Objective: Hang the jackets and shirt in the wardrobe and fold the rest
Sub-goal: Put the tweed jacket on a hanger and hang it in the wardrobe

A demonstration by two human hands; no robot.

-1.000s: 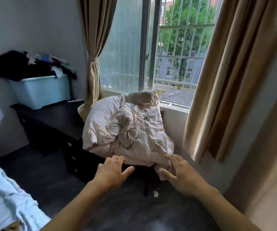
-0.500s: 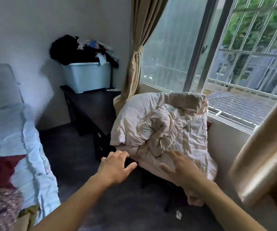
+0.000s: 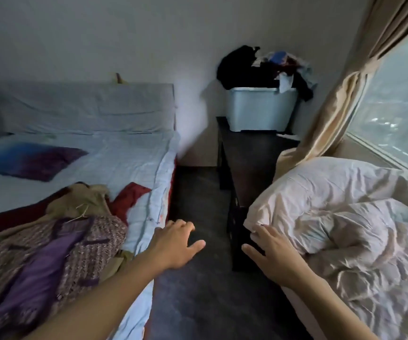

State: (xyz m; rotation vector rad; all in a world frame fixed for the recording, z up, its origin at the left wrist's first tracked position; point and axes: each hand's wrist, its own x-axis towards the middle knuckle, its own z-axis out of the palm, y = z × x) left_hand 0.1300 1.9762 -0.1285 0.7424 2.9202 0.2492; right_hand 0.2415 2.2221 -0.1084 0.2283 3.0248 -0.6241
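Two hands reach forward over the dark floor (image 3: 198,303) between a bed and a heap of bedding. Left hand (image 3: 173,246): fingers spread and relaxed, thumb out to the right, holding nothing, hovering just beside the edge of the bed (image 3: 134,168). Right hand (image 3: 274,256): fingers straight and loosely spread, fingertips touching the near corner of a crumpled cream duvet (image 3: 340,217), thumb extended to the left; nothing is gripped. Clothes to be sorted lie in a pile (image 3: 50,253) on the near left part of the bed: a knitted mauve garment with a purple lining on top, a tan garment (image 3: 87,200) behind it, and a dark red piece (image 3: 129,195) spread flat on the pale blue sheet beyond. Blue-and-purple pillow (image 3: 28,160) lies farther up the bed, in front of a grey headboard cushion (image 3: 87,106). Dark tabletop (image 3: 249,158) runs along the right side of the floor toward the back wall; the duvet heap sits at its near end. Pale blue storage tub (image 3: 259,109) stands at the far end of the tabletop, heaped with more clothing (image 3: 261,67), mostly black, some spilling over its right rim. Beige curtain (image 3: 340,101), gathered, hangs beside the window (image 3: 399,114) at the right. No wardrobe is in view.
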